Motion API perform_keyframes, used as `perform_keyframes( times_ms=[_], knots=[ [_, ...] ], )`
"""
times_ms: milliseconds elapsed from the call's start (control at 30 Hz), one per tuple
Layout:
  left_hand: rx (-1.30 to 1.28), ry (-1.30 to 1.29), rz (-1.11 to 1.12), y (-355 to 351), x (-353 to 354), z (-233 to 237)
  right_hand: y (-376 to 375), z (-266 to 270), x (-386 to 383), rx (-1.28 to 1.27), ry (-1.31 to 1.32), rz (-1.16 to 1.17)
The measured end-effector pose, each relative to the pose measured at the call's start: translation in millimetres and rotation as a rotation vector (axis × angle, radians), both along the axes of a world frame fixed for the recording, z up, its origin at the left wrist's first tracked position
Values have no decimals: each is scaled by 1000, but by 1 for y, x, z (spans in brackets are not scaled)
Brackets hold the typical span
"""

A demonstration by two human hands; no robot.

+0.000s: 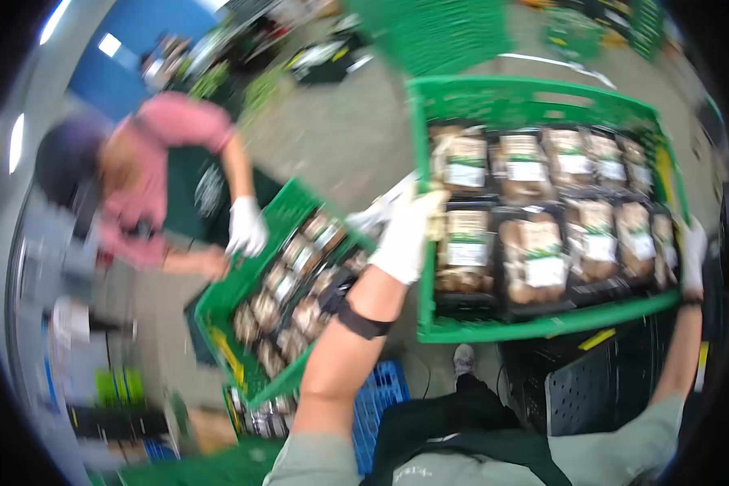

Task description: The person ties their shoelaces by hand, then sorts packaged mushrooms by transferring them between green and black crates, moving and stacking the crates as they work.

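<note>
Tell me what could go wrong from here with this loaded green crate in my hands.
The labelled packs might slide if your left hand or right hand lets the held crate tip. Your left forearm looks close to the second crate, so a turn could knock it. The blue crate near your shoe could trip you while both hands are occupied.

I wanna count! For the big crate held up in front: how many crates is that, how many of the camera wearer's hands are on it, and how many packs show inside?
Green crate: 1
Wearer's hands: 2 (left hand, right hand)
Packs showing: 10
Total: 13
</note>
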State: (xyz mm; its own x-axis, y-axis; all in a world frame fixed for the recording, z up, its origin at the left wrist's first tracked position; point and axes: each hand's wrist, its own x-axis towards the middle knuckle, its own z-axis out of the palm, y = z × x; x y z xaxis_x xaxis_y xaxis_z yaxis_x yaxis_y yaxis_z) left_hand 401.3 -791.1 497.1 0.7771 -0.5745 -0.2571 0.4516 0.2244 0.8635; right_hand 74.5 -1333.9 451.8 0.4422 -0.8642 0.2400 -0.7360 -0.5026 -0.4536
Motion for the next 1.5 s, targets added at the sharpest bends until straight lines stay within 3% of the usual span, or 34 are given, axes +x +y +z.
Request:
perform_keyframes(
  times_ms=[33, 67, 167, 267, 333, 467, 500, 567, 600, 700, 800, 900, 967, 1067, 1133, 1167, 1233, 1300, 1400, 1500],
  knots=[
    [-28, 19, 85, 16, -17, 12, -41, 3, -17, 143, 64, 96],
    [-26, 0, 122, 36, -35, 23, -42, 21, -23, 22, 44, 147],
    [-24, 15, 285, 86, -84, 42, 43, 106, 27, -239, 118, 239],
    [-15, 69, 426, 144, -155, 66, 118, 186, 52, -344, 133, 332],
    [-2, 110, 557, 184, -206, 85, 136, 202, 63, -324, 22, 433],
    [24, 137, 850, 262, -310, 112, 116, 193, 138, -216, -87, 849],
    [54, 151, 941, 281, -336, 112, 161, 199, 163, -164, -8, 874],
    [20, 153, 1133, 315, -392, 106, 257, 198, 209, -240, -87, 1081],
    [28, 131, 1216, 330, -419, 101, 304, 197, 232, -234, -33, 1064],
    [-4, 118, 1446, 352, -493, 111, 450, 247, 244, -482, -240, 1300],
    [-91, 82, 1627, 374, -530, 102, 588, 292, 277, -601, -207, 1463],
    [-169, 34, 1729, 395, -535, 95, 711, 341, 289, -642, -398, 1648],
    [-257, 23, 1803, 421, -530, 92, 790, 373, 300, -661, -306, 1666],
    [-277, 4, 1894, 458, -502, 81, 901, 393, 335, -791, -441, 1723],
    [-298, 18, 1958, 469, -477, 67, 957, 396, 327, -797, -377, 1720],
    [-331, 28, 1984, 482, -466, 59, 996, 394, 334, -760, -522, 1828],
    [-389, 50, 2022, 511, -440, 50, 1069, 395, 337, -721, -391, 1742],
    [-449, 46, 2053, 541, -411, 31, 1150, 379, 376, -819, -517, 1898],
    [-465, 107, 2032, 537, -379, 12, 1203, 355, 382, -702, -637, 1978],
    [-537, 277, 2012, 540, -347, -26, 1305, 316, 400, -710, -544, 2063]
  ],
)
